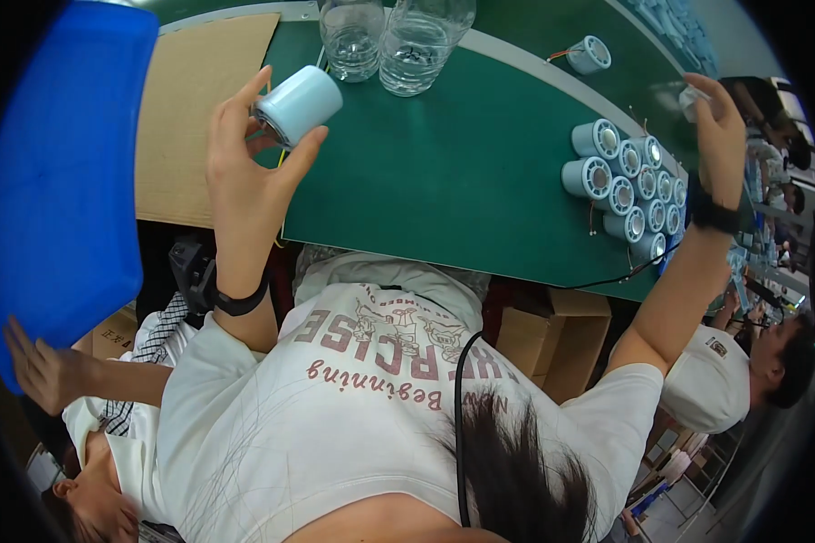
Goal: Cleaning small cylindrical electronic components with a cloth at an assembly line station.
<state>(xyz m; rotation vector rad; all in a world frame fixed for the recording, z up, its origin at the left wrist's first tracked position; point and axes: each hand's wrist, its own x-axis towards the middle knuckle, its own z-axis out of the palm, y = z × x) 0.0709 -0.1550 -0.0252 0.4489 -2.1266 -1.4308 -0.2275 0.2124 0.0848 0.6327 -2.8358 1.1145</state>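
Left hand (244, 172) raised above the green surface (462, 172), fingers (303, 152) wrapped around a pale blue cylindrical motor housing (297, 104), held tilted with its open end toward the palm. Looks rigid, smooth, fairly light, with thin wires trailing; best gripped around the barrel, away from the wires. Right hand (720, 127) up near the far edge, fingers pinching a small white piece (695, 98). Cluster of like housings (629, 181) lying between, two clear plastic bottles (385, 36) beyond.
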